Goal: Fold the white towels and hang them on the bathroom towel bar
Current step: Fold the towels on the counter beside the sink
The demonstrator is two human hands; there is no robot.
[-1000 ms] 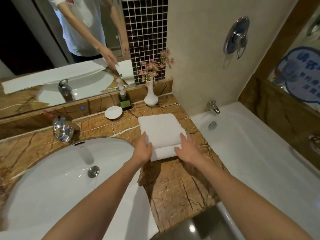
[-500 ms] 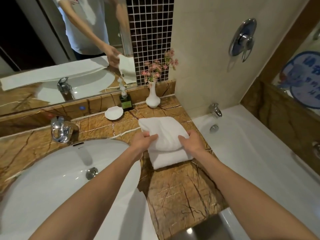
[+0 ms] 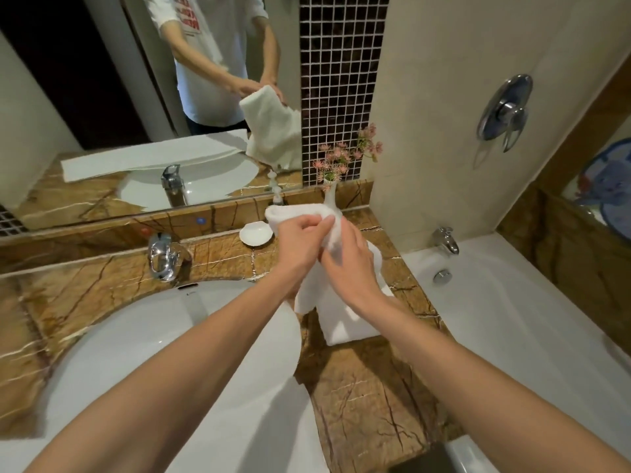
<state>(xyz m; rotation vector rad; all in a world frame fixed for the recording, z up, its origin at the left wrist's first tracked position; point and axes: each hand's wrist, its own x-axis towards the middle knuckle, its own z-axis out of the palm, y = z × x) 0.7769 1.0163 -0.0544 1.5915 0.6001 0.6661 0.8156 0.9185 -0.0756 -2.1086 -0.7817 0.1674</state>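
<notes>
both arms stretched toward 12 o'clock, left hand (image 3: 302, 245) and right hand (image 3: 348, 268) pinched shut, right at 4 o'clock of left.

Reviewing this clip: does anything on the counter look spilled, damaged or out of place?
Nothing stands out. Both hands, left hand and right hand, hold a white towel lifted above the marble counter, its lower end hanging onto the counter. The soap dish and vase stand upright; no spills visible.

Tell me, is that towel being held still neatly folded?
No. The towel hangs loose and partly unfolded, gripped at its top by the left hand and right hand.
</notes>
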